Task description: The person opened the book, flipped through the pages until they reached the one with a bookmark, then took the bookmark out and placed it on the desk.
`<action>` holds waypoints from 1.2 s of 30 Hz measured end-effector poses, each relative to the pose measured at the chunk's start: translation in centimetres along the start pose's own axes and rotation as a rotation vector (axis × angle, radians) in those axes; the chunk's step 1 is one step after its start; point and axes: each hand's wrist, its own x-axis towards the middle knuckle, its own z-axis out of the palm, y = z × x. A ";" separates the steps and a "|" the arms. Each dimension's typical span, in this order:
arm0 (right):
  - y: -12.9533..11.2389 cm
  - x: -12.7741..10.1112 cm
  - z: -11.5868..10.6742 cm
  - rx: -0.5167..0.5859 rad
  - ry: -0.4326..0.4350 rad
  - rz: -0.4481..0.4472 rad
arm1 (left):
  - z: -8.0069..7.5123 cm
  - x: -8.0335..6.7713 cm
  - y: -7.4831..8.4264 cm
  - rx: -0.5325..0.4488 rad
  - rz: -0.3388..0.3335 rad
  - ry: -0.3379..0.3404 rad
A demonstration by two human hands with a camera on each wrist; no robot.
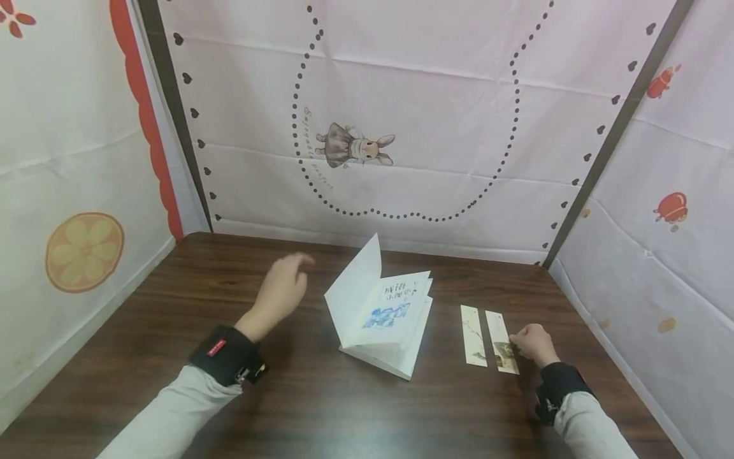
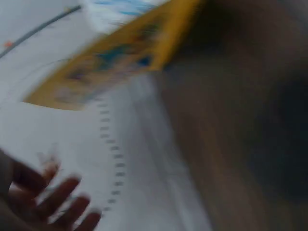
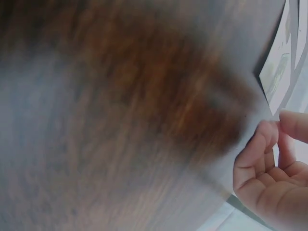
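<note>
Right hand (image 1: 534,344) pinches the near bookmark (image 1: 501,342) at its lower end — lift it flat. Left hand (image 1: 282,290) hovers, fingers released; steady the open book (image 1: 381,315) first.

Both wrist views motion-blurred; book (image 2: 115,62) cover print unreadable.

We saw a dark wooden table (image 1: 172,306) carrying a small book (image 1: 381,319), its cover standing open, well right of our left fingertips (image 1: 304,260). Two bookmarks (image 1: 487,335) lay side by side; the nearer seemed to touch our right fingertips (image 1: 514,341).
</note>
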 end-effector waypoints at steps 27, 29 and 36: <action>-4.9 -1.2 -0.3 0.031 0.124 -0.146 | 8.6 -4.3 4.2 0.341 0.353 -0.567; -5.2 -1.4 0.1 0.028 0.125 -0.143 | 9.0 -4.3 4.4 0.342 0.356 -0.569; -5.5 -2.1 1.3 -0.014 0.089 -0.168 | 8.8 -4.1 4.0 0.186 0.207 -0.610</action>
